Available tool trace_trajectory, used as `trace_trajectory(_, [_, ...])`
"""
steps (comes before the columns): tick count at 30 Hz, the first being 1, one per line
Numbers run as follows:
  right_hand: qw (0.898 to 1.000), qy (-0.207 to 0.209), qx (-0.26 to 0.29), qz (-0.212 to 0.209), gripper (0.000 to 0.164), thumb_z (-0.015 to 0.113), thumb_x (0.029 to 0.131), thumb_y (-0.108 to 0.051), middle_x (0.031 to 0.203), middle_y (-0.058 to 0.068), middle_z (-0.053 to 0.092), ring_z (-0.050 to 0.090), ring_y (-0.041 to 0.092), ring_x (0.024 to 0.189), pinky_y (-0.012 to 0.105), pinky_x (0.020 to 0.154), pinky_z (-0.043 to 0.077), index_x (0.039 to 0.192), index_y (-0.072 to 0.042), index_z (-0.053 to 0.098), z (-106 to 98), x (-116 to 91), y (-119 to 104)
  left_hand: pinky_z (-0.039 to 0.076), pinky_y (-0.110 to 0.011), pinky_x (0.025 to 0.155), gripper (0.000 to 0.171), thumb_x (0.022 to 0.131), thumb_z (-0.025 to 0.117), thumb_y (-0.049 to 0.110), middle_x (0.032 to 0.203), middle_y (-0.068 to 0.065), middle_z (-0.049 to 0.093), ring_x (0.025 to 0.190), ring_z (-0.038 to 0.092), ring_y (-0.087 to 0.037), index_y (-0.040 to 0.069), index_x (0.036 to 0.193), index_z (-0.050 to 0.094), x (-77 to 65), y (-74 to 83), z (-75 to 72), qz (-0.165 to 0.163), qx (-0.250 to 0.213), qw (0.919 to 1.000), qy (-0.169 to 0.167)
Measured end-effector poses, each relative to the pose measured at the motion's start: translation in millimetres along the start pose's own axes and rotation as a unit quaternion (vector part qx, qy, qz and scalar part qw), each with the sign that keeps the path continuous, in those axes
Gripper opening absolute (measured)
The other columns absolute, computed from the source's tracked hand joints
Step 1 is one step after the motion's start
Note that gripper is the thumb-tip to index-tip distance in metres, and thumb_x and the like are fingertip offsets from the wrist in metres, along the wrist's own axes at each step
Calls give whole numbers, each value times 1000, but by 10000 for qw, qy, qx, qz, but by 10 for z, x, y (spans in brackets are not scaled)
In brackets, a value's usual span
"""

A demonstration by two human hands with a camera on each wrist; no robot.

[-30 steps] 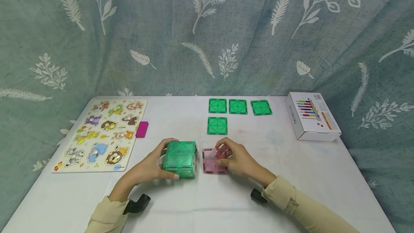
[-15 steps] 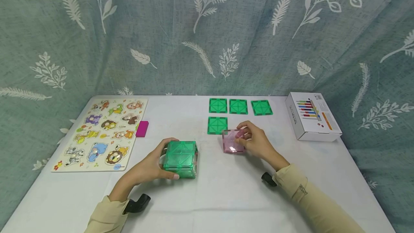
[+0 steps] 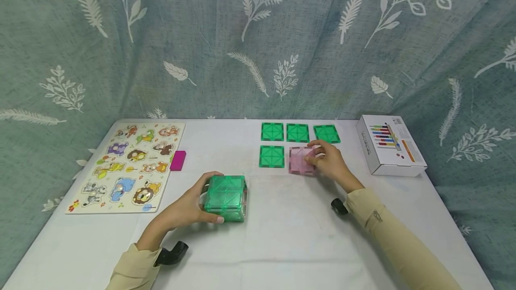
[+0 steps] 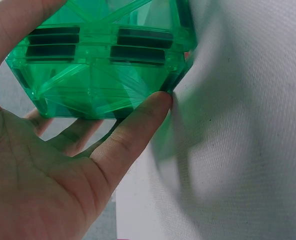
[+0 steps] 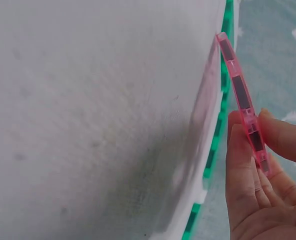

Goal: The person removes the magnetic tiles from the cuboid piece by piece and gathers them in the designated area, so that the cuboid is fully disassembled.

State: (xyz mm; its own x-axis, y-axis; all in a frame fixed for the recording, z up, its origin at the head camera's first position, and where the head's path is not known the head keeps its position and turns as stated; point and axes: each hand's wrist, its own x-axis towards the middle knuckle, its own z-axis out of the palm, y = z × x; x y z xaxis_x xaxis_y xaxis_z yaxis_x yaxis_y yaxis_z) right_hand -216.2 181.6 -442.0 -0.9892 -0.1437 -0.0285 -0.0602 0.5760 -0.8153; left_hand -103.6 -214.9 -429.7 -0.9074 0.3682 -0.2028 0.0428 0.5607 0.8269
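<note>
In the head view, the left hand (image 3: 186, 206) is gripping a green block (image 3: 225, 196), thumb along its near side, left of the middle of the white surface (image 3: 282, 245), while the right hand (image 3: 331, 163) is pinching a pink tile (image 3: 299, 161) nearer the surface's far edge; the tile is showing just right of a single green tile (image 3: 272, 156) and in front of a row of three green tiles (image 3: 297, 133), which is running along that edge toward the white box (image 3: 389, 147) in the far right corner. The step in hand seems to be adding the pink tile to this layout, and the next move probably calls for laying it flat and square before loosening the fingers. Fingers are covering the tile's right side, and the surface's near edge is falling out of frame. In the left wrist view, the frame is cutting off the block's top (whether it is hollow or stacked, I cannot tell). In the right wrist view, the pink tile is showing edge-on between thumb and fingers; whether its far end is touching anything is proving hard to make out
</note>
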Motion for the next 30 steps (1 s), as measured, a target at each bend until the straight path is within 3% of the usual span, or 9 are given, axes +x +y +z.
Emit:
trace_trajectory(8, [9993, 58, -273, 247, 45, 73, 93, -23, 119, 20, 66, 65, 32, 106, 30, 71, 53, 136, -13, 60, -5, 145, 79, 26, -76, 112, 107, 68, 94, 30, 156, -20, 37, 148, 27, -50, 30, 151, 27, 4, 8, 5, -57, 6, 10000, 3])
trace_trajectory(17, [9989, -137, -362, 273, 43, 69, 96, -24, 123, 19, 64, 60, 34, 116, 30, 76, 51, 137, -14, 62, -28, 199, 110, 26, -76, 112, 108, 68, 94, 30, 156, -20, 36, 148, 26, -51, 30, 151, 26, 11, 20, -4, -126, -12, 9999, -11])
trace_trajectory(20, [9987, -188, -377, 273, 43, 70, 96, -24, 122, 19, 65, 60, 32, 113, 28, 75, 51, 136, -13, 62, -27, 214, 126, 25, -77, 112, 108, 68, 94, 30, 157, -20, 35, 149, 25, -51, 30, 151, 26, 10, 14, -6, -120, -14, 9999, -2])
trace_trajectory(26, [9976, -244, -581, 297, 54, 71, 95, -28, 113, 22, 67, 64, 26, 91, 32, 77, 51, 143, -9, 54, -24, 250, 162, 24, -77, 112, 108, 67, 94, 30, 157, -20, 35, 149, 25, -51, 30, 151, 26, 1, 8, 2, -126, -2, 9999, 14])
trace_trajectory(30, [9968, -205, -696, 349, 52, 72, 94, -30, 107, 21, 66, 60, 24, 86, 30, 74, 48, 138, -6, 58, -23, 263, 183, 24, -77, 112, 108, 67, 94, 30, 157, -21, 35, 149, 25, -52, 29, 151, 26, 0, 13, 4, -106, 8, 9999, 16])
